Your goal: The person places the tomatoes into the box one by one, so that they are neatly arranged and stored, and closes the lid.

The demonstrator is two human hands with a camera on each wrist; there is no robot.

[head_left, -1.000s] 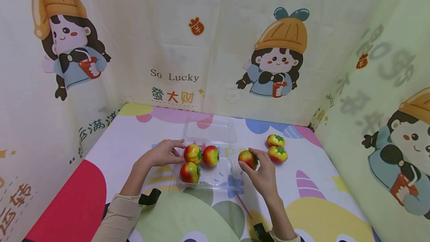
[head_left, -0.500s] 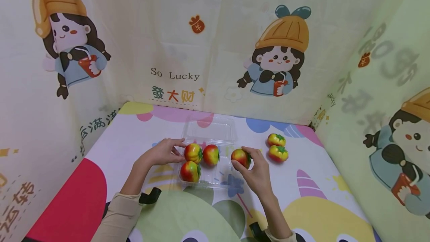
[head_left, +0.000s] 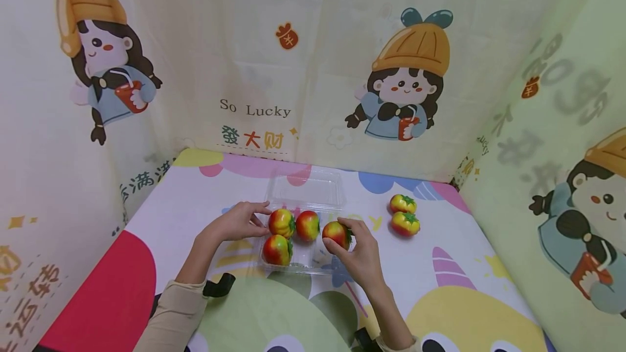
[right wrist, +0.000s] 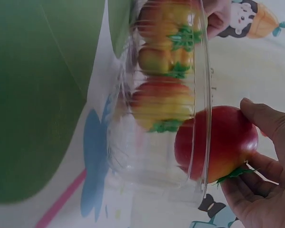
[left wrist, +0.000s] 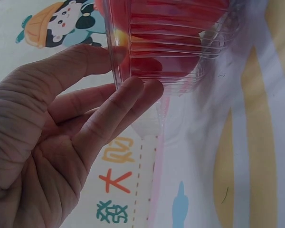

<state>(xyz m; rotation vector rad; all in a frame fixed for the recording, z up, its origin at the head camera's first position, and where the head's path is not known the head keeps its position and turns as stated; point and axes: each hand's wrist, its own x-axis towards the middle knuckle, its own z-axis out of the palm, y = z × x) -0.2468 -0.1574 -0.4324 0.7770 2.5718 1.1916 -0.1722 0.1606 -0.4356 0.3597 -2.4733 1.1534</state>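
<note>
My right hand holds a round red-and-yellow fruit with a green leafy cap, thumb on one side and fingers on the other. In the right wrist view this fruit is at the rim of a clear plastic clamshell box, partly seen through its wall. Three similar fruits sit in the box's left and middle: a back-left fruit, a front-left fruit and a middle fruit. At the box's left side, my left hand pinches the rim between thumb and fingers.
The box's clear lid lies folded back behind it. Two more such fruits, a rear one and a nearer one, rest on the patterned tablecloth to the right. Printed cloth walls enclose the table.
The right hand has carried its fruit leftward, from beyond the box's right edge to over its right part. The left hand stays at the box's left side.
</note>
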